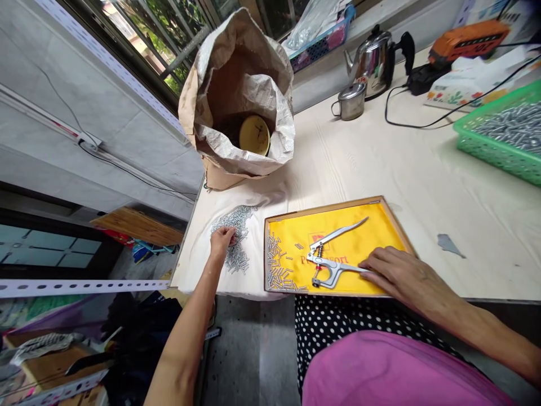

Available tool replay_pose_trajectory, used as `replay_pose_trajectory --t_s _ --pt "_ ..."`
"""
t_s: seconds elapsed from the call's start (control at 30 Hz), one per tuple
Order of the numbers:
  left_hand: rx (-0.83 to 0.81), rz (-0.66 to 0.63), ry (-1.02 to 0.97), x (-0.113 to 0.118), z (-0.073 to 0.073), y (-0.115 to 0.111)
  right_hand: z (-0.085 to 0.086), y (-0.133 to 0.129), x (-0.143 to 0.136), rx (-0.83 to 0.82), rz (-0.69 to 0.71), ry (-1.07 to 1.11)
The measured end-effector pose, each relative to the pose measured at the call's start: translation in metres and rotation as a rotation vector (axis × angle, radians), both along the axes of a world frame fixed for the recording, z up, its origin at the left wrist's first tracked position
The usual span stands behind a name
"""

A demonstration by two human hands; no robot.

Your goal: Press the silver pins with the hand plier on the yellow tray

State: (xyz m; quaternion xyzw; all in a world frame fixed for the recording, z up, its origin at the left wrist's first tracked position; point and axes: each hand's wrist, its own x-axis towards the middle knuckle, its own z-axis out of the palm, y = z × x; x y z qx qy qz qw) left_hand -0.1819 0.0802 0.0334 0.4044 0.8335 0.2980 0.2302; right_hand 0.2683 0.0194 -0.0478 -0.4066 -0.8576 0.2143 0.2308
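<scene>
My left hand (223,239) is at the pile of small metal pins (239,220) on a white cloth, its fingers pinched together; what they hold, if anything, is too small to name. To the right lies a shallow tray (329,206) with a yellow lining. Silver pliers (332,269) with spread handles rest in it, and my right hand (386,270) has its fingers on the end of the lower handle. More metal pins (279,273) lie along the tray's left side.
Behind the pile stands an open paper sack (220,172) with a yellow container (254,136) inside. A metal cup (351,102) and kettle (374,65) stand at the back. A green basket (499,155) of metal parts is at right. A grey scrap (449,245) lies beyond the tray.
</scene>
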Motion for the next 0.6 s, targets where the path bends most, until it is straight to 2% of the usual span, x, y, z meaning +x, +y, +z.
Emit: replay_pose_trajectory --t_s 0.1,0.2,0.33,0.4,0.43,0.5,0.6 --pt "0.03 0.021 -0.152 0.012 0.007 -0.004 0.009 0.004 0.0 -0.012 0.011 0.053" --pt "0.052 -0.028 -0.298 0.044 0.017 -0.011 0.038 0.014 -0.015 -0.036 -0.033 0.177" --pt "0.125 -0.196 -0.572 0.103 0.028 -0.027 0.082 0.035 -0.069 -0.159 0.002 0.365" --pt "0.169 -0.257 -0.582 0.121 0.031 -0.033 0.094 0.043 -0.1 -0.233 0.033 0.371" --pt "0.194 -0.271 -0.543 0.123 0.03 -0.034 0.096 0.046 -0.113 -0.257 0.045 0.346" --pt "0.246 -0.254 -0.406 0.113 0.027 -0.032 0.097 0.045 -0.127 -0.257 0.071 0.322" --pt "0.235 -0.155 -0.115 0.072 0.017 -0.021 0.088 0.033 -0.119 -0.143 0.132 0.339"
